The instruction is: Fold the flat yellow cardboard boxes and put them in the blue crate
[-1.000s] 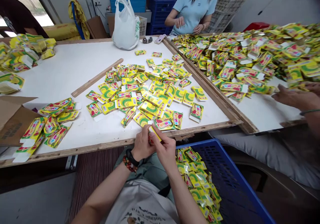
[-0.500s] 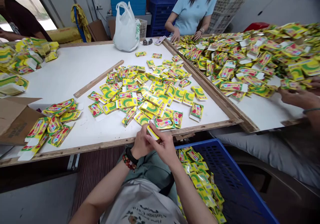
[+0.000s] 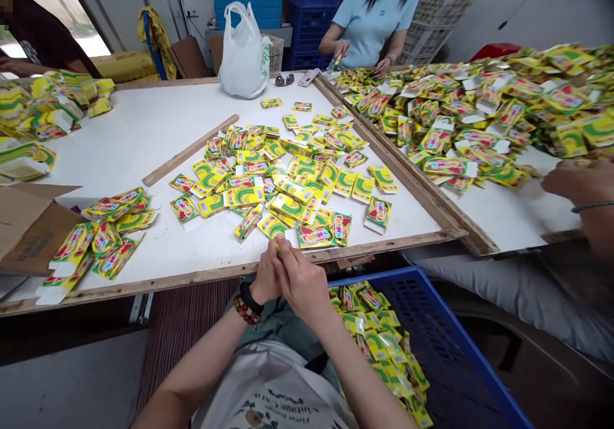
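My left grip (image 3: 267, 277) and right grip (image 3: 300, 283) sit closed together on a small yellow packet (image 3: 278, 248), mostly hidden, lower centre at the white surface's (image 3: 110, 135) near edge, just above the blue crate (image 3: 378, 277).

A black band (image 3: 248, 296) circles the left wrist (image 3: 249, 301); a red beaded bracelet (image 3: 246, 311) sits just beside it; near that wrist, a white printed top (image 3: 273, 394) meets grey-green cloth (image 3: 283, 333).

Since a moment ago, the yellow packet (image 3: 277, 247) has nearly vanished between the person's left hand (image 3: 267, 275) and right hand (image 3: 302, 285), now closer together; the co-worker (image 3: 369, 23) opposite has lifted a small packet (image 3: 337, 62).
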{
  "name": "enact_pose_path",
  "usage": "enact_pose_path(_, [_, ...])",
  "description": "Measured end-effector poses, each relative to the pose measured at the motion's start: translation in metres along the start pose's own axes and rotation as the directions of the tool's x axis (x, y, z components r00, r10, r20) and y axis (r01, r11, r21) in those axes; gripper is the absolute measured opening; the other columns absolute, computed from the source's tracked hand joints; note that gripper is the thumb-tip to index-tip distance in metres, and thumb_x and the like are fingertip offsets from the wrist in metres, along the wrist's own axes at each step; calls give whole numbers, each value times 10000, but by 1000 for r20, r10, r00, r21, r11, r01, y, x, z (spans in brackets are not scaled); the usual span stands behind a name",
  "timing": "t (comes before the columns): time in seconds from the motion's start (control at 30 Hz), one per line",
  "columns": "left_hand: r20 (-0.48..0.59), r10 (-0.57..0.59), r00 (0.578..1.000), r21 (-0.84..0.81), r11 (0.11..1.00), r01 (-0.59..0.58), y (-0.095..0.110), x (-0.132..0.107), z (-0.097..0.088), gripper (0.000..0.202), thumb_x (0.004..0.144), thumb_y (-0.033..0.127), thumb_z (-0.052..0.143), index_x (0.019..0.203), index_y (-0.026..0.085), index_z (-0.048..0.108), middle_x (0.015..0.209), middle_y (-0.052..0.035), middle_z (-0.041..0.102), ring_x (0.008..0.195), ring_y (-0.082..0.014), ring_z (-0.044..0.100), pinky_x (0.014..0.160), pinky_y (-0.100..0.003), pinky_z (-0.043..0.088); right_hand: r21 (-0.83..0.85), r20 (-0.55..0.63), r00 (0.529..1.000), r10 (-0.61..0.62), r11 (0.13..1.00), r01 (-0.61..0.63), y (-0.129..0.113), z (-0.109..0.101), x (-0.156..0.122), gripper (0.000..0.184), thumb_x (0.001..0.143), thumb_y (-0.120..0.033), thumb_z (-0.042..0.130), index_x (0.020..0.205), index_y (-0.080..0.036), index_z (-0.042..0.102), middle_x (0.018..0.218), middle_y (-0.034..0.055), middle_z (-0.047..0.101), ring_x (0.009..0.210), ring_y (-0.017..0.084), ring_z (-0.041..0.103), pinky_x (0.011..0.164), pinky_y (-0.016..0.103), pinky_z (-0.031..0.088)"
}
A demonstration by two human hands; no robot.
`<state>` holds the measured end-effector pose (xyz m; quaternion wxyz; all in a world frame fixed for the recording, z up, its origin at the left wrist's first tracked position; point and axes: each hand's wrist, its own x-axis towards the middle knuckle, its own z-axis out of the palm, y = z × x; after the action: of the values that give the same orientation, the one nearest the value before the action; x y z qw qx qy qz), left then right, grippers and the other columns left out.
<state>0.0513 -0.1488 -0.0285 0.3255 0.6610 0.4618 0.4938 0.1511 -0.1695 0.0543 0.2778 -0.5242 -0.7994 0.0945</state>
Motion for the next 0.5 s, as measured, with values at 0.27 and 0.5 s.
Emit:
enact_pose_path(0.27, [158,194,968,271,934,-231,27,22,-29,709,714,544,690,1248,168,416,1254,-158,500,1180,-313,472,991,-486,415,178,-106,986,128,978,-108,29,-27,-34,419,950,-283,437,1332,-145,539,986,98,720,664,132,669,620,204,532])
enact_pose_path(0.5, [-48,-188,981,815,561,147,17,73,-87,305,801,65,453,1081,95,572,980,-168,590,1010,-332,544,869,-480,441,150,-170,875,452,890,-431,42,-67,-58,644,830,-419,607,1390,-135,465,813,40,731,419,70,483,475,178,429])
